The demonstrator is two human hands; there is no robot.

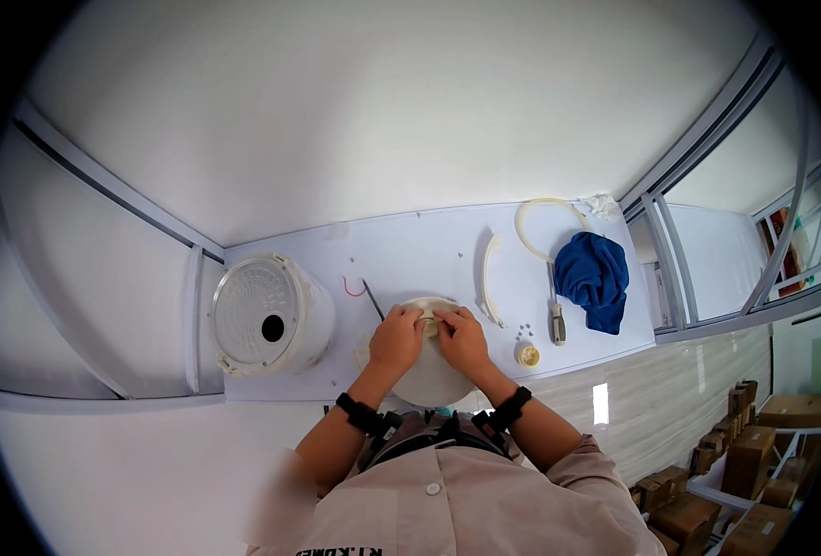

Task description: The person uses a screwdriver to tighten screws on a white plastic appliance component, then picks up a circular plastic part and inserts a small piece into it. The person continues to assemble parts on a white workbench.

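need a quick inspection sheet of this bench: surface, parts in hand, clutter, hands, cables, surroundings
Surface: pale table, small grey bits scattered on it.
Parts in hand: round white part beneath both hands, near the front edge.
Clutter: drum at left, its lid showing a black hole; at right, curved strip, pale ring, screwdriver, blue cloth, small cup.
Hands: left hand and right hand have fingertips close together over the white part; exact grip unclear.
Cables: thin red loop left of the hands; cannot tell whether it is wire.
Surroundings: grey frame around the bench; cardboard boxes at lower right.
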